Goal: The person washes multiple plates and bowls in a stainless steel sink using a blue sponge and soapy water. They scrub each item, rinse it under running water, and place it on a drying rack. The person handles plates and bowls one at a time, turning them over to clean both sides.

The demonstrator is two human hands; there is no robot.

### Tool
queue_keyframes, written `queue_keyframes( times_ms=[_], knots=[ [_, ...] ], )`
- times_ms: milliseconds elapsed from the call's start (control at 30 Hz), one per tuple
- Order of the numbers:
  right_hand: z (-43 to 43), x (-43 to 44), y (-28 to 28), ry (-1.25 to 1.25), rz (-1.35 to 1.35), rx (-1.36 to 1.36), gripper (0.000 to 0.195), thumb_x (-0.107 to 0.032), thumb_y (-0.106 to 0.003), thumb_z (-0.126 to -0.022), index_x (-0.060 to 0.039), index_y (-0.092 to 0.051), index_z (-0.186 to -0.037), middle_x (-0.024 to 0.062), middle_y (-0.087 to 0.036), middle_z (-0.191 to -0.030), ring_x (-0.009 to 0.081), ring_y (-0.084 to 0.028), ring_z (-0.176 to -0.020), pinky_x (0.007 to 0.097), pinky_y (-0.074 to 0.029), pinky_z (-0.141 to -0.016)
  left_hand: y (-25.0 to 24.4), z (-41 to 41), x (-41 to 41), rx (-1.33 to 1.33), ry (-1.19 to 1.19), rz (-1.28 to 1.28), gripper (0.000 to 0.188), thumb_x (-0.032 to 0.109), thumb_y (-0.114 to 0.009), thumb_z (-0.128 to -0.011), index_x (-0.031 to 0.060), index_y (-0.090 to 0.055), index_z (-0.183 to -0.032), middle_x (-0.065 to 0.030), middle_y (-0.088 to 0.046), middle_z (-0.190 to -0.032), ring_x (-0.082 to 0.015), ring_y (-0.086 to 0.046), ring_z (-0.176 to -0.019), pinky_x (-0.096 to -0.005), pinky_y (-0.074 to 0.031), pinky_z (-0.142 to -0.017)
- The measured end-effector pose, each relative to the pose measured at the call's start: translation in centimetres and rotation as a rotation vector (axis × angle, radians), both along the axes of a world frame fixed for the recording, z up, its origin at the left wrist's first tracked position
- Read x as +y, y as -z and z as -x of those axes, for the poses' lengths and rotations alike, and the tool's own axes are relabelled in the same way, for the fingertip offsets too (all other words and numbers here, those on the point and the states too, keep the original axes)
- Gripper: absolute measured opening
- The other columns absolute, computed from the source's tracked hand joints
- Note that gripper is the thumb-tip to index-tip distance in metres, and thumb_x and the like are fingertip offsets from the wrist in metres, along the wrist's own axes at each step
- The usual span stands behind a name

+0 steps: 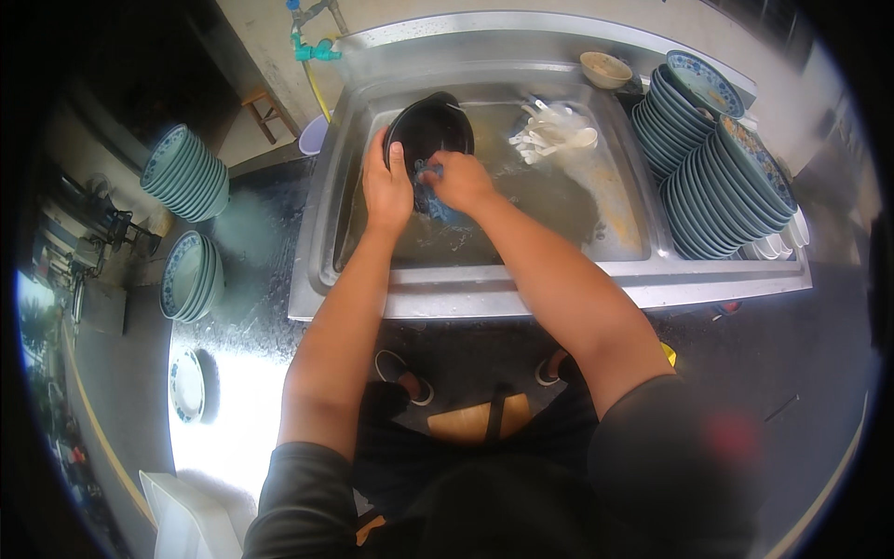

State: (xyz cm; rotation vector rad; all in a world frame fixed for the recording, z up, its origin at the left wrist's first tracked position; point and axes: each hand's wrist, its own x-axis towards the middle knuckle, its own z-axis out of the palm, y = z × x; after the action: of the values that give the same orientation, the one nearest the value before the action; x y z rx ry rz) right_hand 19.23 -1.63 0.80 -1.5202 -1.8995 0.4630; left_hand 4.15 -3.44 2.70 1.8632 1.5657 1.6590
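My left hand (388, 185) grips the rim of a black bowl (429, 126), which is tilted over the water in a stainless steel sink (412, 274). Bunched in my right hand (457, 180) is a blue scrubbing cloth or mesh (436, 206), at the bowl's lower edge. Part of the cloth trails into the cloudy water. White soup spoons (552, 133) lie in a heap in the sink, to the right of the bowl. My right fingertips are partly hidden by the cloth and the hand itself.
Stacked blue-rimmed dishes (726, 189) stand on the sink's right side, near a small bowl (606, 70). To the left are two bowl stacks (185, 175) (192, 276) and a plate (187, 386). A teal tap (318, 50) is behind the sink; a white container (188, 517) sits lower left.
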Motion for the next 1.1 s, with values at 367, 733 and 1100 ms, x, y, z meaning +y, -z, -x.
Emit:
queue_keyframes(
  times_ms=[367,733,1100],
  knots=[
    [-1.5,1.0,0.8,0.099,-0.158,-0.108,0.024,-0.027,-0.077,-0.092,-0.0146,-0.076,-0.112,0.0145,-0.077,-0.112,0.0369,-0.074,-0.105,0.0502,-0.06,-0.089,0.2,-0.1,-0.2,-0.01,0.02,0.11,0.049,0.038,-0.048,-0.114,0.0081,-0.054,-0.153,-0.0257,-0.062,-0.143,-0.0457,-0.058,-0.133,-0.0499,-0.045,-0.113],
    [0.6,1.2,0.9,0.189,0.009,-0.247,0.033,-0.025,-0.075,-0.093,-0.0073,-0.071,-0.121,0.0189,-0.075,-0.123,0.0389,-0.074,-0.112,0.0489,-0.06,-0.094,0.7,0.5,0.3,0.066,0.0,0.129,0.049,0.038,-0.048,-0.114,0.0087,-0.052,-0.153,-0.0279,-0.06,-0.143,-0.0472,-0.056,-0.133,-0.0524,-0.043,-0.114],
    [1.5,0.6,1.1,-0.425,0.68,0.793,0.039,-0.015,-0.068,-0.101,-0.005,-0.065,-0.138,0.012,-0.073,-0.122,0.0224,-0.072,-0.106,0.035,-0.055,-0.094,3.9,0.3,2.7,-0.157,-0.077,0.375,0.055,0.049,-0.052,-0.109,0.0033,-0.064,-0.138,-0.0294,-0.067,-0.133,-0.0477,-0.063,-0.125,-0.0528,-0.048,-0.109]
  ],
)
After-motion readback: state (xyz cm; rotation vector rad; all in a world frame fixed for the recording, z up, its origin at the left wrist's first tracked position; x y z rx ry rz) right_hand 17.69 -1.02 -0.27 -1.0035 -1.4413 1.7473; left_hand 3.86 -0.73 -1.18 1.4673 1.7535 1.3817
